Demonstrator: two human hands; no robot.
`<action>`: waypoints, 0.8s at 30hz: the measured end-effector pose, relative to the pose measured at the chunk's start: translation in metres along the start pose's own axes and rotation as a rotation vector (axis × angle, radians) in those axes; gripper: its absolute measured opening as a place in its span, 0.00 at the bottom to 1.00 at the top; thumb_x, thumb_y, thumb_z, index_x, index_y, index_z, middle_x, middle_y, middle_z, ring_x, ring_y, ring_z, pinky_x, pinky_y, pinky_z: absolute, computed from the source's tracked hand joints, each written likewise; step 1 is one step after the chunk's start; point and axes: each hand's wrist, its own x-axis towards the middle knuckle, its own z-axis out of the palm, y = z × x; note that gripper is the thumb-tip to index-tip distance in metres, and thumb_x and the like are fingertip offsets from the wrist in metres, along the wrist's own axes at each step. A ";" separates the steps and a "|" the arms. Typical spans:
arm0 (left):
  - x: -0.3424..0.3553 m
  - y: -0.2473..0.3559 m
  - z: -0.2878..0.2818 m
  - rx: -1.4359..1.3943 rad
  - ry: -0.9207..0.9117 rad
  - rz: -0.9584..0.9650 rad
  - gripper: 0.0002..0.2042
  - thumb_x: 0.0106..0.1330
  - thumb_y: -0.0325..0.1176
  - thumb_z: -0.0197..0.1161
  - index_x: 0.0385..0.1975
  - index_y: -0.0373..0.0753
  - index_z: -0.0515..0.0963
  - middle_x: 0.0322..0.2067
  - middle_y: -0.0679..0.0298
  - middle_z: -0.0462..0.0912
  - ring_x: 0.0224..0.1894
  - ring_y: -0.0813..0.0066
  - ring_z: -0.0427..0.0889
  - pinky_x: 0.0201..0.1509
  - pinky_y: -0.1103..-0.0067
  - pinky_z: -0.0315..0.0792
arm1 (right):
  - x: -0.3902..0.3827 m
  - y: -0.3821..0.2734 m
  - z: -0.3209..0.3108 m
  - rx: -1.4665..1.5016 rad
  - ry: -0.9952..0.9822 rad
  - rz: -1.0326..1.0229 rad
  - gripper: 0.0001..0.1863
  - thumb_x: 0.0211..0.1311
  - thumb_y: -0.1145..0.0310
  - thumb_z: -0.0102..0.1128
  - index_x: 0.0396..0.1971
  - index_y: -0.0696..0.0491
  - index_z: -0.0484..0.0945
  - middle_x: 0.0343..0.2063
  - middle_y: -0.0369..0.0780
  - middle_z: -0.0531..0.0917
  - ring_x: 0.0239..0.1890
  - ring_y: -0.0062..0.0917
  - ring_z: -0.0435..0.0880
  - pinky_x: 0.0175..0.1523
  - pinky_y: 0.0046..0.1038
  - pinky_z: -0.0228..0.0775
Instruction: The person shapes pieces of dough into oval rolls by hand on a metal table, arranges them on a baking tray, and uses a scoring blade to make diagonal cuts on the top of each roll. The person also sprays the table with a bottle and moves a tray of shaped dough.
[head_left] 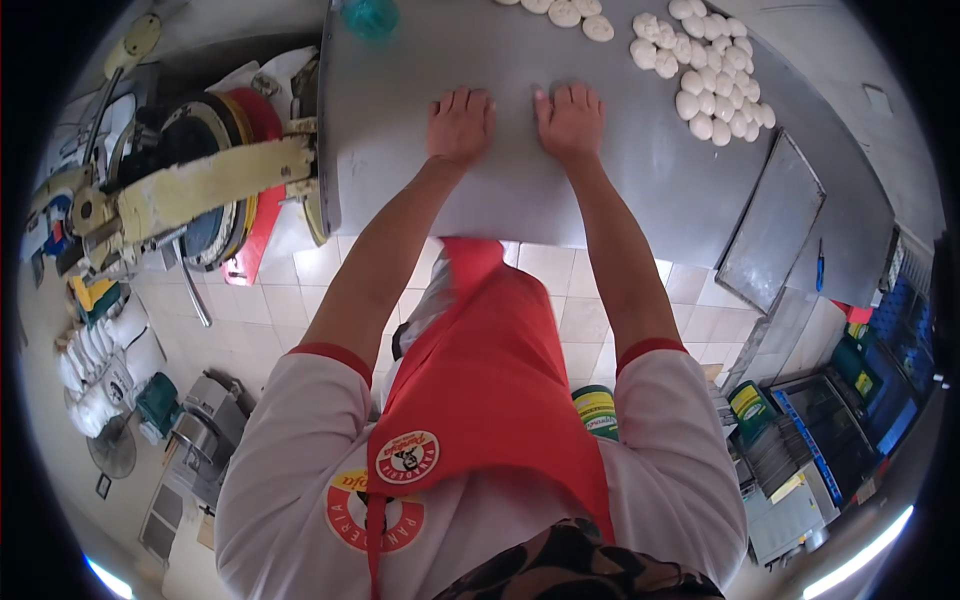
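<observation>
Both hands rest palm down on a grey metal table point(400, 200) with nothing visible in them. My left hand point(460, 125) lies with fingers out toward the far edge, open. My right hand point(570, 120) lies a short way to its right, also open, thumb on the inner side. Several pale, rounded dough pieces point(715, 85) sit in a cluster beyond my right hand, with a few more point(563, 14) at the top edge. A teal translucent object point(370, 18), too unclear to name, is at the top left of the table, beyond my left hand.
A cream-painted machine point(205, 178) with stacked round parts and red pieces stands against the table's left side. A flat metal tray point(770, 220) and a thin blue tool point(820, 265) lie at the right. Sacks point(105, 365) and a fan point(112, 450) are at the lower left.
</observation>
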 end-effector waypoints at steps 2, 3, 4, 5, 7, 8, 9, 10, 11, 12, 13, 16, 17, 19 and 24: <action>-0.037 0.001 0.005 0.006 0.010 -0.019 0.08 0.74 0.40 0.59 0.46 0.47 0.79 0.46 0.63 0.79 0.52 0.59 0.78 0.57 0.59 0.69 | -0.045 0.000 0.006 0.071 0.010 0.017 0.17 0.74 0.52 0.57 0.40 0.52 0.82 0.43 0.44 0.80 0.49 0.41 0.77 0.55 0.47 0.66; -0.063 -0.002 0.006 0.006 0.002 -0.018 0.08 0.74 0.40 0.59 0.46 0.47 0.79 0.46 0.63 0.79 0.52 0.59 0.78 0.57 0.59 0.69 | -0.071 -0.002 0.007 0.073 0.004 0.023 0.17 0.74 0.52 0.57 0.40 0.52 0.82 0.43 0.44 0.80 0.49 0.41 0.77 0.55 0.47 0.66; -0.088 -0.010 0.006 -0.010 -0.038 -0.005 0.09 0.74 0.40 0.59 0.48 0.47 0.79 0.48 0.62 0.79 0.53 0.59 0.77 0.58 0.58 0.68 | -0.097 -0.003 0.003 0.080 -0.004 -0.014 0.16 0.74 0.53 0.57 0.41 0.51 0.81 0.44 0.44 0.80 0.49 0.42 0.77 0.55 0.47 0.66; -0.105 -0.012 0.005 -0.027 -0.088 0.002 0.10 0.75 0.40 0.58 0.50 0.47 0.79 0.49 0.62 0.78 0.54 0.59 0.77 0.58 0.58 0.68 | -0.116 -0.003 0.000 0.090 -0.024 -0.050 0.15 0.74 0.54 0.56 0.42 0.51 0.81 0.45 0.44 0.80 0.50 0.42 0.77 0.55 0.48 0.66; -0.104 -0.007 0.002 0.030 -0.108 0.022 0.11 0.76 0.41 0.57 0.52 0.48 0.78 0.51 0.61 0.78 0.56 0.57 0.77 0.60 0.56 0.67 | -0.135 0.001 -0.002 0.066 -0.067 -0.030 0.15 0.74 0.55 0.57 0.44 0.51 0.80 0.47 0.44 0.79 0.50 0.42 0.77 0.55 0.49 0.66; -0.100 -0.005 0.001 0.091 -0.130 0.031 0.12 0.77 0.42 0.55 0.53 0.49 0.78 0.53 0.61 0.78 0.58 0.56 0.76 0.61 0.55 0.67 | -0.140 0.003 -0.001 0.048 -0.117 -0.017 0.15 0.73 0.55 0.57 0.47 0.51 0.80 0.49 0.45 0.79 0.50 0.43 0.77 0.54 0.50 0.66; -0.092 -0.002 0.001 0.090 -0.139 0.033 0.12 0.77 0.42 0.55 0.53 0.49 0.78 0.53 0.61 0.78 0.58 0.56 0.76 0.61 0.55 0.67 | -0.135 0.001 -0.004 0.050 -0.122 -0.010 0.15 0.73 0.55 0.57 0.47 0.51 0.80 0.49 0.45 0.79 0.50 0.43 0.77 0.54 0.50 0.66; -0.074 0.000 0.001 0.090 -0.094 0.025 0.12 0.77 0.42 0.55 0.54 0.49 0.78 0.54 0.61 0.77 0.58 0.56 0.76 0.61 0.55 0.67 | -0.112 -0.004 -0.013 0.060 -0.073 -0.023 0.17 0.73 0.55 0.57 0.50 0.50 0.79 0.51 0.45 0.78 0.53 0.43 0.77 0.58 0.53 0.65; -0.056 0.001 0.001 0.090 -0.048 0.023 0.13 0.77 0.42 0.55 0.55 0.48 0.78 0.55 0.61 0.76 0.59 0.56 0.75 0.62 0.54 0.66 | -0.092 -0.006 -0.021 0.069 -0.021 -0.031 0.19 0.73 0.54 0.57 0.54 0.50 0.79 0.54 0.46 0.78 0.56 0.44 0.77 0.62 0.56 0.64; -0.044 0.004 -0.002 0.090 -0.059 0.029 0.13 0.77 0.42 0.55 0.55 0.48 0.78 0.55 0.61 0.76 0.59 0.56 0.75 0.62 0.54 0.66 | -0.081 -0.006 -0.024 0.071 -0.025 -0.020 0.19 0.73 0.54 0.57 0.54 0.50 0.79 0.54 0.46 0.78 0.56 0.44 0.77 0.62 0.56 0.64; -0.038 0.009 -0.004 0.110 -0.057 0.017 0.14 0.77 0.42 0.55 0.56 0.48 0.78 0.56 0.60 0.76 0.60 0.56 0.74 0.63 0.55 0.66 | -0.074 -0.005 -0.027 0.038 0.053 -0.047 0.21 0.73 0.54 0.57 0.58 0.50 0.79 0.59 0.46 0.77 0.62 0.45 0.76 0.66 0.60 0.60; -0.040 0.012 0.000 0.095 0.053 -0.010 0.17 0.77 0.42 0.55 0.60 0.46 0.77 0.61 0.58 0.76 0.65 0.54 0.73 0.68 0.54 0.65 | -0.075 -0.004 -0.021 0.003 0.105 -0.069 0.26 0.75 0.53 0.56 0.65 0.51 0.78 0.67 0.47 0.75 0.71 0.46 0.71 0.74 0.64 0.53; -0.047 0.011 0.001 0.058 0.166 -0.021 0.18 0.78 0.42 0.54 0.62 0.45 0.77 0.65 0.57 0.75 0.68 0.51 0.72 0.71 0.53 0.64 | -0.082 -0.005 -0.021 -0.002 0.083 -0.064 0.27 0.75 0.52 0.55 0.67 0.51 0.77 0.71 0.47 0.73 0.75 0.47 0.68 0.77 0.63 0.51; -0.085 0.005 0.008 0.027 0.109 0.017 0.20 0.79 0.43 0.54 0.65 0.44 0.76 0.70 0.56 0.73 0.71 0.49 0.70 0.74 0.52 0.62 | -0.117 -0.005 -0.009 0.070 0.057 -0.056 0.28 0.76 0.53 0.54 0.68 0.52 0.77 0.72 0.47 0.73 0.75 0.47 0.68 0.78 0.62 0.52; -0.142 0.008 0.005 -0.006 -0.008 0.050 0.25 0.81 0.44 0.50 0.73 0.42 0.72 0.76 0.57 0.68 0.77 0.46 0.65 0.81 0.49 0.53 | -0.181 -0.014 -0.004 0.249 0.023 -0.029 0.27 0.78 0.56 0.52 0.71 0.50 0.74 0.73 0.45 0.72 0.77 0.51 0.66 0.79 0.60 0.53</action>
